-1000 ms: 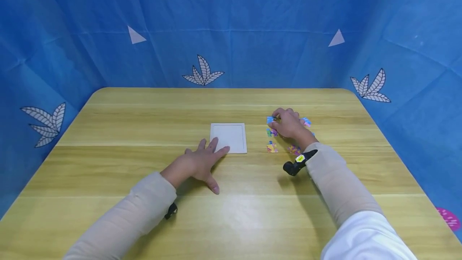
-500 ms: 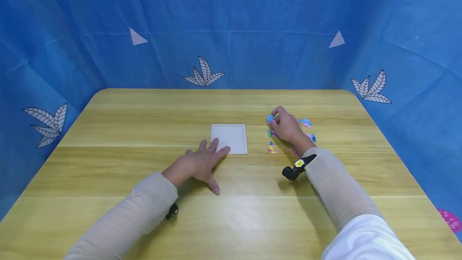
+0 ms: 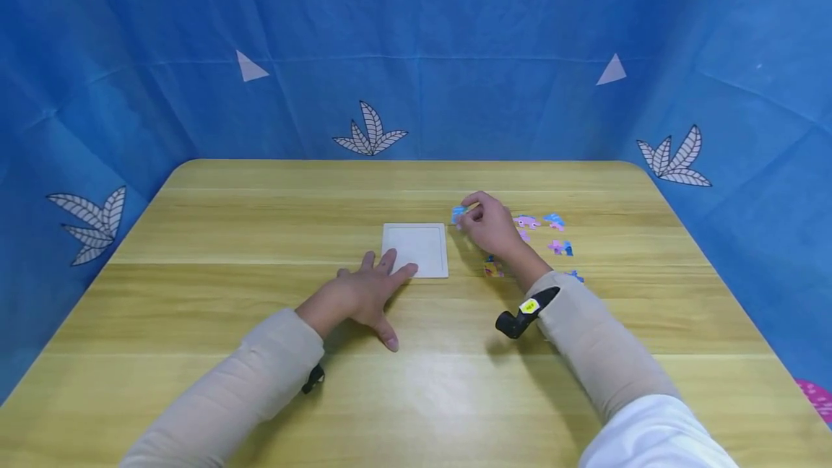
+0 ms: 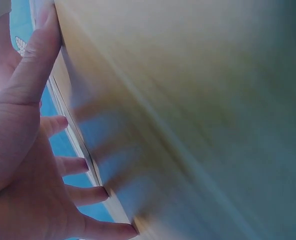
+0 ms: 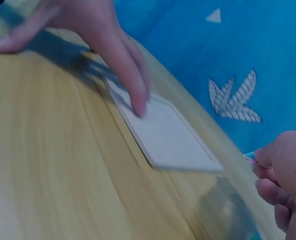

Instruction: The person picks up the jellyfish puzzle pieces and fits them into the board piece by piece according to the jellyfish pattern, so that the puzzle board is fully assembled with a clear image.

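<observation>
A square white puzzle tray [image 3: 424, 245] with a raised border lies flat on the wooden table. Over its near left corner my left hand [image 3: 359, 298] is spread, fingers straight and fingertips on the tray. My right hand [image 3: 492, 228] pinches a light-blue jigsaw piece [image 3: 458, 214] between thumb and forefinger, just right of the tray's far corner. Only a sliver of that jigsaw piece [image 5: 249, 156] shows past the fingertips in the right wrist view. In the left wrist view the left hand's fingers [image 4: 90, 195] stand apart, tips down on the surface.
Several loose jigsaw pieces lie right of the tray: a pink one with eyes [image 3: 526, 222], a blue and pink one [image 3: 555, 222], a pink and blue one [image 3: 560, 248] and a yellow one [image 3: 493, 267]. The right forearm partly covers this group. Blue cloth [image 3: 416, 56] hangs behind the table.
My right hand has picked up the light-blue jigsaw piece and moved left with it towards the tray, uncovering more pieces. The left hand has stayed in place on the tray.
</observation>
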The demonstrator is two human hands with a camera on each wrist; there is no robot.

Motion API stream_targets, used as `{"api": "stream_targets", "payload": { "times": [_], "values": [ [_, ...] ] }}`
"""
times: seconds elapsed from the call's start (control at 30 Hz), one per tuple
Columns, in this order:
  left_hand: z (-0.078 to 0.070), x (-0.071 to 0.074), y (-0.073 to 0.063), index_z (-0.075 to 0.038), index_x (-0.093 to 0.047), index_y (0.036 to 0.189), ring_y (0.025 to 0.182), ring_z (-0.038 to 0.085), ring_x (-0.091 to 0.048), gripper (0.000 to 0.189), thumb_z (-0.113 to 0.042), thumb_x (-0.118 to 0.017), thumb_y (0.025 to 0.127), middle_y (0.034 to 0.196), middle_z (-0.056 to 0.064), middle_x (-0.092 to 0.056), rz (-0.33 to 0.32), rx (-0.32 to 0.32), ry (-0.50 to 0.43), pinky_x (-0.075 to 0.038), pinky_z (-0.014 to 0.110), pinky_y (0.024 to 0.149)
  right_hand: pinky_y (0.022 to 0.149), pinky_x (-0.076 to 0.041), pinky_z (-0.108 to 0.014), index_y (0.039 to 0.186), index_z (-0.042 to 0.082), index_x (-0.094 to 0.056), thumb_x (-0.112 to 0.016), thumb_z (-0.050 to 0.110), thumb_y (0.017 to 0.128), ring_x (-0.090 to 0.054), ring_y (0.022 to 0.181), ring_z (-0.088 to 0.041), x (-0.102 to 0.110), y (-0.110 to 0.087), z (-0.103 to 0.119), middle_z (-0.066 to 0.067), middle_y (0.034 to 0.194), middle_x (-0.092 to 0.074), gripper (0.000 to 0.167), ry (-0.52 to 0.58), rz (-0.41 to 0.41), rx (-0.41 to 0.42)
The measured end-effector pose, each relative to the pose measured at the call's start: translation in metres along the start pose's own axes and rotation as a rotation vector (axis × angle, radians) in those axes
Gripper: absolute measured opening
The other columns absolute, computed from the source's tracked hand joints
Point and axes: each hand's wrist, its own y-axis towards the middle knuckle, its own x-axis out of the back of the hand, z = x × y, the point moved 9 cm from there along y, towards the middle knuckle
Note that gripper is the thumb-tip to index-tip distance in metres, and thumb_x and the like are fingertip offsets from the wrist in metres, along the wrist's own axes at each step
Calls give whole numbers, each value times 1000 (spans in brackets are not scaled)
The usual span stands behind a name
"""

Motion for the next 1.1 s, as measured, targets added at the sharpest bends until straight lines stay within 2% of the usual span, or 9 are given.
{"api": "stream_targets", "payload": {
  "times": [0.3, 0.47, 0.67, 0.8, 1.1],
  "values": [
    [1, 1, 2, -32, -8, 152, 142, 45, -2, 128, -62, -81, 52, 159, 13, 3, 6, 4, 27, -26, 72, 96, 61, -48, -29, 116, 5, -56, -60, 16, 92, -62, 74, -19, -28, 2, 22, -10, 89, -66, 27, 46, 72, 0],
    [2, 0, 1, -32, -8, 152, 142, 45, -2, 127, -63, -81, 52, 159, 13, 4, 15, 10, 28, -25, 72, 97, 60, -50, -28, 114, 4, -57, -58, 11, 92, -64, 70, -18, -51, 7, 25, -11, 86, -66, 24, 89, 135, -47],
    [2, 0, 1, -32, -7, 152, 142, 45, -1, 126, -62, -80, 54, 159, 13, 4, 20, 7, 24, -24, 72, 97, 64, -56, -27, 115, 1, -58, -57, 3, 90, -66, 69, -17, -75, 11, 25, -15, 87, -65, 25, 218, 180, -130],
    [2, -2, 2, -32, -7, 152, 142, 45, -1, 126, -63, -80, 54, 159, 13, 4, 20, 0, 30, -24, 73, 97, 65, -56, -26, 117, -1, -60, -58, 1, 87, -66, 69, -16, -82, 11, 28, -16, 90, -66, 30, 226, 177, -140],
    [2, -1, 3, -34, -5, 152, 142, 45, 0, 127, -64, -79, 53, 159, 12, 5, 18, 3, 33, -24, 73, 97, 61, -56, -27, 117, 2, -60, -60, 5, 90, -66, 62, -15, -89, 15, 33, -15, 88, -65, 27, 232, 192, -171]
  ]
}}
